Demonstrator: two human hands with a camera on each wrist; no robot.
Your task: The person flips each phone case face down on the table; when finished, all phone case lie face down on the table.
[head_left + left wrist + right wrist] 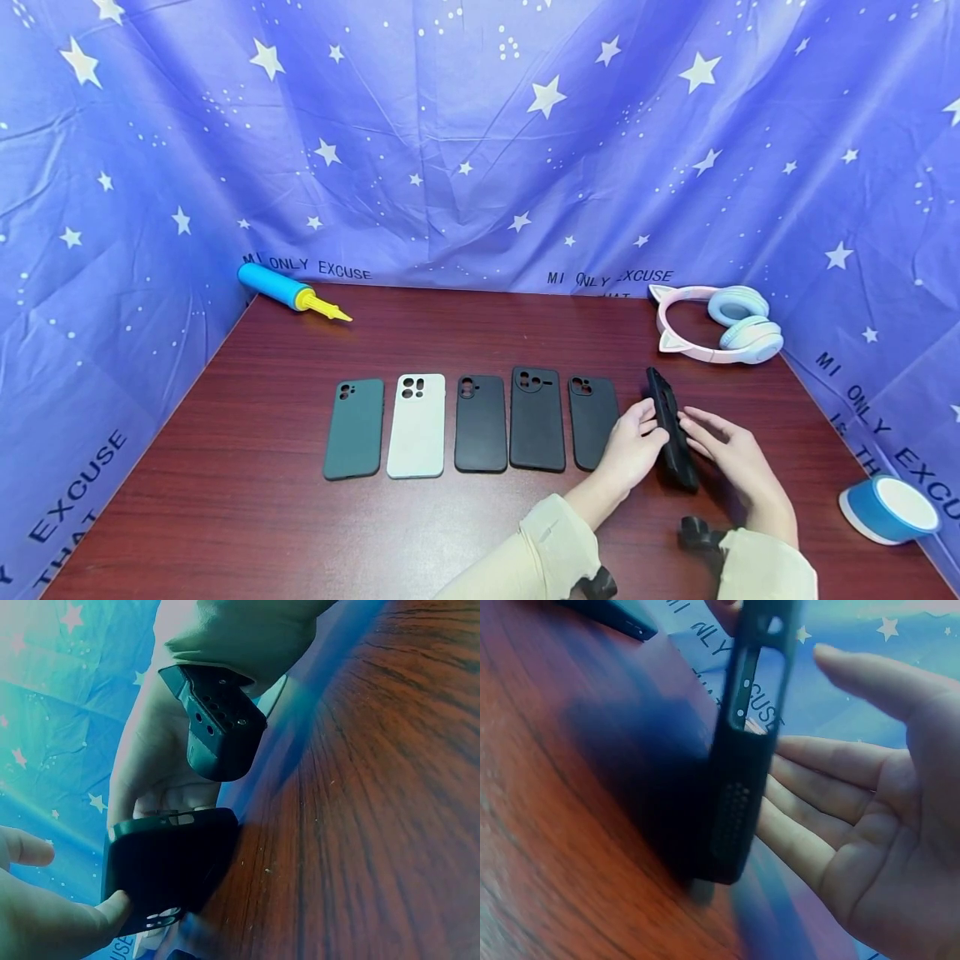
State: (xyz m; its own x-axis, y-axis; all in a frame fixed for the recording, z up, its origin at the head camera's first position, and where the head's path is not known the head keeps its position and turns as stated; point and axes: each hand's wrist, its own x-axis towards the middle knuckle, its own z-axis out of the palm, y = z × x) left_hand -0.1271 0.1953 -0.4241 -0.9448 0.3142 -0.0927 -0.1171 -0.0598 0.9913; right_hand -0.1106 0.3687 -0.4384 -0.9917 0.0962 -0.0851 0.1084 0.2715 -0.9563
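A black phone case point(671, 433) stands tilted on its edge at the right end of a row of cases. On its left side is my left hand point(630, 446); a fingertip touches the case's broad face, while the thumb stands clear of it in the left wrist view. My right hand point(731, 458) is on the other side. In the right wrist view its long fingers point(817, 769) reach out straight against the case, with the thumb apart. Cut-outs point(759, 682) show in the case's wall. Left of the hands lies another black phone case point(592, 412), partly covered by my left hand.
Along the same row lie a green case point(354, 433), a white case point(417, 433) and two black cases point(480, 429) point(537, 425). Cat-ear headphones point(697, 354) lie back right. A blue-and-yellow pump point(273, 285) lies back left; a blue-and-white round object point(888, 508) sits right.
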